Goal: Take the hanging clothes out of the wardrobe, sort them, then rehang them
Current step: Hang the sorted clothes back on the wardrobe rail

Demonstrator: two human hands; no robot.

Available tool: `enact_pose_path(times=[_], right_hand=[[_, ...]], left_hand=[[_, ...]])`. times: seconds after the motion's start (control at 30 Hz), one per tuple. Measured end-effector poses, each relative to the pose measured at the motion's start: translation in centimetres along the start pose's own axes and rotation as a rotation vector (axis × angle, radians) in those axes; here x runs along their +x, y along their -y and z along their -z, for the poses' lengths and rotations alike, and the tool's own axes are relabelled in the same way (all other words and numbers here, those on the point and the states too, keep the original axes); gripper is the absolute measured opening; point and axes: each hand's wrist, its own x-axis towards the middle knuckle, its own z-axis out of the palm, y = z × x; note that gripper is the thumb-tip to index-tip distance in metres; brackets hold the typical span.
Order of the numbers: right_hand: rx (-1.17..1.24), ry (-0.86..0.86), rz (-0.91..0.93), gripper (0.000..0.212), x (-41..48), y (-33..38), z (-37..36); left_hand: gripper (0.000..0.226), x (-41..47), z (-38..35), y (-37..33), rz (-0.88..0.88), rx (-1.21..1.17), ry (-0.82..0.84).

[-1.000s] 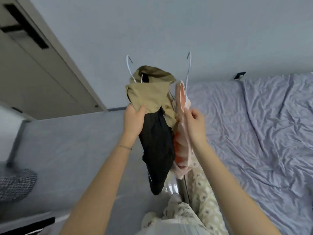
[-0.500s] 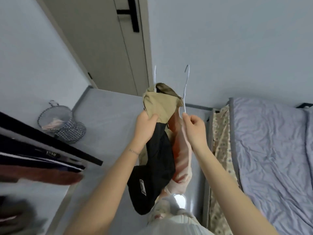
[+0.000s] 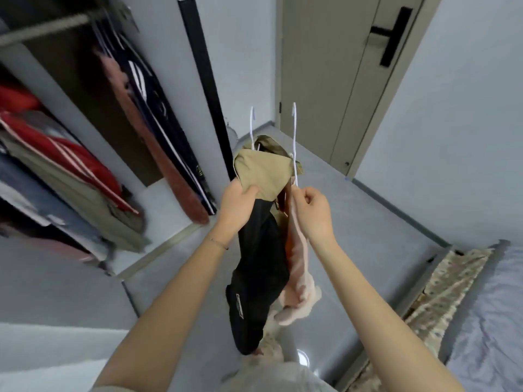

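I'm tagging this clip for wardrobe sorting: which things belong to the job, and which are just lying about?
Job: left hand gripping khaki garment, black garment, right hand pinching white hanger, pink garment, hung clothes.
Lying about: door, bed, folded stack.

L hand (image 3: 239, 203) grips khaki garment (image 3: 263, 172), R hand (image 3: 311, 213) pinches white hanger (image 3: 295, 142) w/ pink garment (image 3: 300, 267), open wardrobe (image 3: 85, 137) left

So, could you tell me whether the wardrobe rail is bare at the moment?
No, several clothes hang from the rail, dark and reddish-brown ones among them.
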Motion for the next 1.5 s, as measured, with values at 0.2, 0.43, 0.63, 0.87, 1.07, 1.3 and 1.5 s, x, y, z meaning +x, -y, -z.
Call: enact_pose_path(times=[0.2,0.43,0.63,0.87,1.07,1.3,1.5], right_hand=[[-0.048,0.246,0.078,0.044,-4.8,2.8,-4.6],[-0.078,0.415,0.188,0.046,-7.3,6.3,-9.0],[-0.063,0.521,0.244,0.049,-6.9,8.1,-12.8],[-0.049,0.599,0.308,0.044,-5.0,10.8,-20.3],[-0.093,0.617,0.384,0.042,-1.7,12.9,-28.7],[-0.098,0.574,0.393,0.045,2.8,16.0,-38.8],[-0.042,0.539,0.380,0.047,6.7,18.8,-46.0]], left_hand=[[0.023,-5.5,7.5,1.5,0.025,-0.081,-0.241],[0.016,-8.6,13.5,2.6,0.044,-0.118,-0.407],[0.019,-8.5,17.7,4.2,0.038,-0.112,-0.499],[0.015,-5.1,23.9,6.7,0.087,-0.130,-0.586],[0.022,1.7,30.2,8.9,0.135,-0.169,-0.604],[0.023,10.4,38.1,11.5,0.147,-0.136,-0.558],[0.020,17.5,43.5,12.1,0.093,-0.156,-0.542]])
